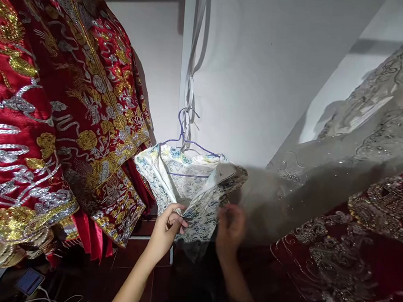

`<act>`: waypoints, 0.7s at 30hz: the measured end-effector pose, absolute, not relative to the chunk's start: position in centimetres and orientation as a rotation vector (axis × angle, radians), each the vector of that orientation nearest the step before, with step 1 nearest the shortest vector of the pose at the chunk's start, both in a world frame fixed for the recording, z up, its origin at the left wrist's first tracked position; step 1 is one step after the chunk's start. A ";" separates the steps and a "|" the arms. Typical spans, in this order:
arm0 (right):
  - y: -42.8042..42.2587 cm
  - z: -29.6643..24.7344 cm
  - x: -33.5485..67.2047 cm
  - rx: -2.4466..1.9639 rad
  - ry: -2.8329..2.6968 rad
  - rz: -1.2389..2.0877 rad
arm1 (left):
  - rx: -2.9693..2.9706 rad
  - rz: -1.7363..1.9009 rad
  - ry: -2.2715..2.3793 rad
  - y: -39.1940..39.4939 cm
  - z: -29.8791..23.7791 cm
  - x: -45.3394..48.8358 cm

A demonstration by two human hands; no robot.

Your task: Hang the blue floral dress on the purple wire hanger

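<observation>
A white floral blouse [202,215] with a blue and yellow print hangs in front of me, its neckline lying in a deep V. A thin purple hanger [201,148] carries it by the shoulders. My left hand [169,224] pinches the front edge of the blouse at the bottom of the V, fingers closed on the cloth. Beside the right side of the blouse, my right hand [230,229] is raised with bent fingers. Blur and shadow hide whether it touches the fabric or holds anything.
Red jackets with gold and silver embroidery [100,116] hang at the left. A pale sequined gown [379,122] and a dark red beaded garment [346,253] fill the right. A white strap [193,54] hangs above the hanger. A lit phone [29,281] with a cable lies low left.
</observation>
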State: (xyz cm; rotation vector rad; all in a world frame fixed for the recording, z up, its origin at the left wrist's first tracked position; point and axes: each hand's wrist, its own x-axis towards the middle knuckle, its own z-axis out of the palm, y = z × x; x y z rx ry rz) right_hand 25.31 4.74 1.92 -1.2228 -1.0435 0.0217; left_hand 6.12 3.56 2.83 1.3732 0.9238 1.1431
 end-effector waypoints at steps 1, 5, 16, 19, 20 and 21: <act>4.0 0.2 23.9 -1.220 -1.231 0.162 | 1.312 1.161 0.881 3.5 2.9 6.3; 3.5 -4.2 19.9 -1.229 -1.505 0.451 | 1.233 1.157 0.772 3.1 3.8 7.3; 3.2 -2.2 21.5 -1.229 -1.440 0.488 | 1.589 1.051 0.881 7.4 12.5 3.8; 2.6 -1.2 21.6 -1.236 -1.400 0.552 | 1.758 0.762 0.987 6.5 9.5 4.6; 2.5 -0.9 21.6 -1.236 -1.402 0.572 | 1.791 0.746 1.045 6.1 8.3 5.0; 2.4 -0.6 21.5 -1.232 -1.406 0.593 | 1.812 0.768 1.105 5.7 7.3 5.5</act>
